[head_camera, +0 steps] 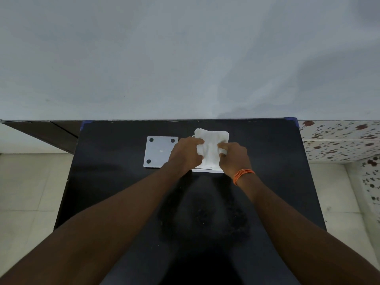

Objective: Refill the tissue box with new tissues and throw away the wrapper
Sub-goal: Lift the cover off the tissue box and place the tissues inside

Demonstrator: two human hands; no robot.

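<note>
Here tissues [211,145] pinched between left hand [186,154], right hand [234,157] grip

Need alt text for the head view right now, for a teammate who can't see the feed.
Both hands, left hand and right hand, grip a stack of white tissues over a white tissue box on a black table. A white square panel with dark round pads lies flat just left of the box.
</note>
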